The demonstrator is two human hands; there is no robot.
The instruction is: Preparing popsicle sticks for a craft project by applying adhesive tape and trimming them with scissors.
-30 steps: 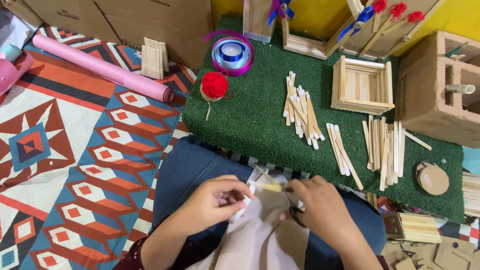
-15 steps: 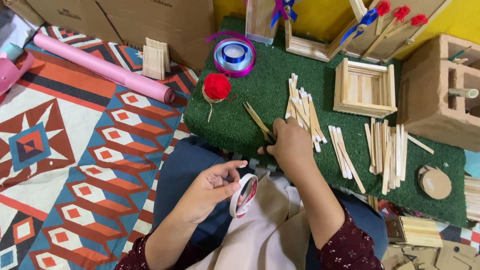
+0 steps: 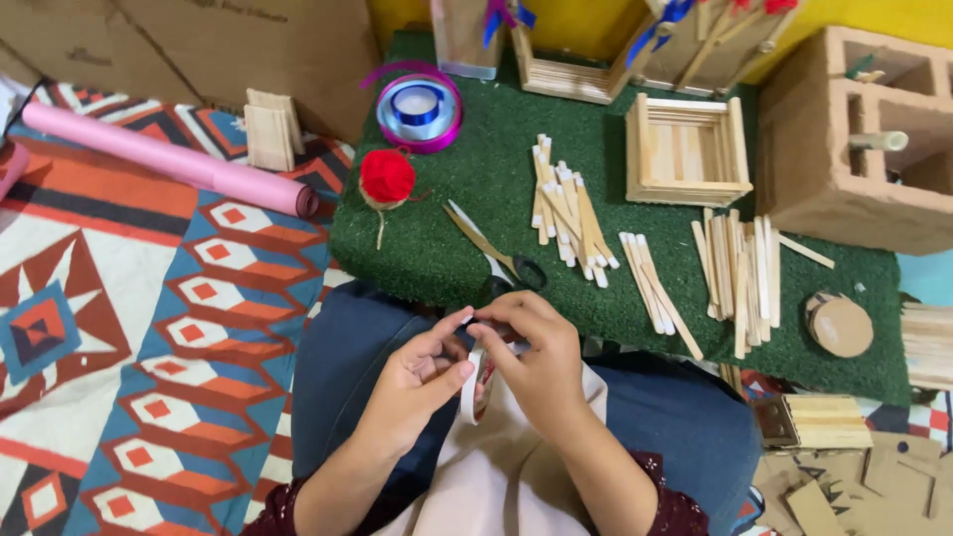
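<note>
Both hands meet over the lap, above the blue trousers (image 3: pixel 367 347) and beige cloth (image 3: pixel 496 476). Left hand (image 3: pixel 417 382) curled narrow, thumb and fingers pinched on the rim of a white roll of tape (image 3: pixel 475 382); the roll stands on edge between the two hands. Right hand (image 3: pixel 536 352) also closed on it, fingertips (image 3: pixel 483 331) pressed at the roll's top edge. Just beyond the hands, black-handled scissors with gold blades (image 3: pixel 496 253) lie at the near edge of a green artificial-turf mat (image 3: pixel 447 258), blades pointing away. On the mat: a red yarn pompom (image 3: pixel 387 177), a spool of blue ribbon in a purple reel (image 3: pixel 418 107), a loose heap of plain wooden craft sticks (image 3: pixel 566 208), two more stick groups to its right (image 3: pixel 740 263), a round cardboard disc (image 3: pixel 841 326). An open square box built of craft sticks (image 3: pixel 685 149) looks empty inside. A brown hollow block (image 3: pixel 864 129) at right has a wooden dowel (image 3: pixel 879 141) lying in one cavity. Floor: patterned red, blue and white woven rug (image 3: pixel 149 328), with a pink paper roll (image 3: pixel 164 171) lying across it; flat cardboard sheets (image 3: pixel 199 40) at the back.
</note>
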